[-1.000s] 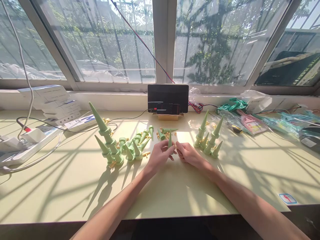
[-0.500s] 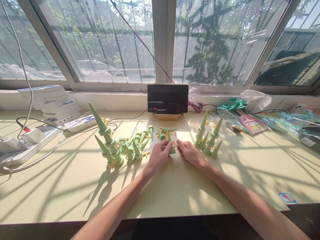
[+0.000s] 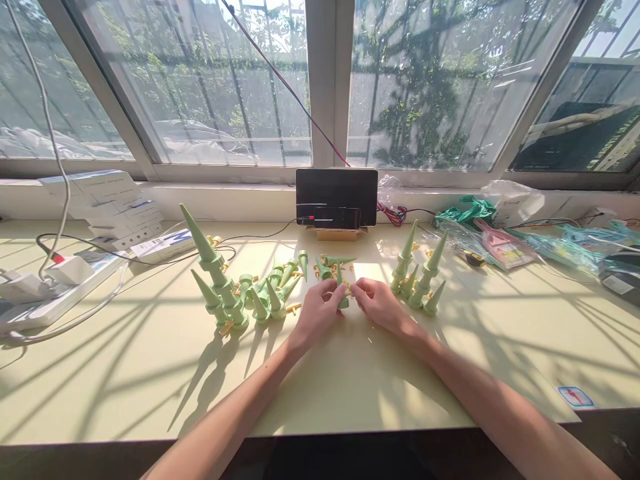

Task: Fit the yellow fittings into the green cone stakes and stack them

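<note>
Near the middle of the table my left hand is closed around a green cone-shaped watering spike, its tip pointing up. Close to its right, my right hand has thumb and fingertips pinched at the small yellow valve on the spike's side; the fingers partly cover it. Just beyond both hands lie more green spikes with yellow valves. A group of green spikes, some stacked tip-up and others lying down, is to the left. Several more upright spikes stand to the right.
A black tablet with a phone leans by the window. White boxes and a power strip with cables are at left. Plastic bags lie at right, and a sticker is near the front edge.
My right hand's fingertips have shifted slightly left, closer to the spike. My left hand keeps its hold, and the other spikes stay where they were.
</note>
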A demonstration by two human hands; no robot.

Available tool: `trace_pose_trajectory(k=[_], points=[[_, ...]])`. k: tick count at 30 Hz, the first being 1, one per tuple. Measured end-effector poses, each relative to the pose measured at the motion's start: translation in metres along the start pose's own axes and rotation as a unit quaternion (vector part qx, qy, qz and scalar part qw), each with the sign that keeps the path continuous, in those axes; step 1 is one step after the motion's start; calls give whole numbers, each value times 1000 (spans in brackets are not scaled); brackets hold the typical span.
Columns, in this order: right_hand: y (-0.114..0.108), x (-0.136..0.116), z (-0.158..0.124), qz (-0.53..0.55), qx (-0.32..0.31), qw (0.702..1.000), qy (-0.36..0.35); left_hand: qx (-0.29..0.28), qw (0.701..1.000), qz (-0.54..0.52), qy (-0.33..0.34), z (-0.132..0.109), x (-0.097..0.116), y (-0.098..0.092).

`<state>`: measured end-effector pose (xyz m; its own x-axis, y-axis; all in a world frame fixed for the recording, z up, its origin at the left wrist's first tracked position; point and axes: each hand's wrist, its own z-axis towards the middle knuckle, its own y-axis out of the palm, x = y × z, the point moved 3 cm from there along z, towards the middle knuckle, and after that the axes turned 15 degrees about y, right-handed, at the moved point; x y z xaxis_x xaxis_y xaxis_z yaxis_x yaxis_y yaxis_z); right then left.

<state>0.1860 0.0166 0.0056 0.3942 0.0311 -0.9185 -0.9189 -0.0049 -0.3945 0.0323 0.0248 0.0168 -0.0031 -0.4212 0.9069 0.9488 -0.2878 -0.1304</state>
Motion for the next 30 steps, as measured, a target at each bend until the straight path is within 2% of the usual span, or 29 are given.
trace_pose_trajectory(k=[5, 13, 22, 30], points=[[2, -1, 0, -18, 4, 1000, -8, 3, 1000, 28, 2, 0, -3, -1], [-1, -2, -1, -19, 21, 999, -16, -9, 988, 140, 58, -2, -4, -3], [-1, 4, 2, 4, 20, 1000, 4, -17, 985, 157, 72, -2, -3, -2], [-3, 12, 6, 2, 65, 998, 16, 10, 975, 197, 99, -3, -2, -1]])
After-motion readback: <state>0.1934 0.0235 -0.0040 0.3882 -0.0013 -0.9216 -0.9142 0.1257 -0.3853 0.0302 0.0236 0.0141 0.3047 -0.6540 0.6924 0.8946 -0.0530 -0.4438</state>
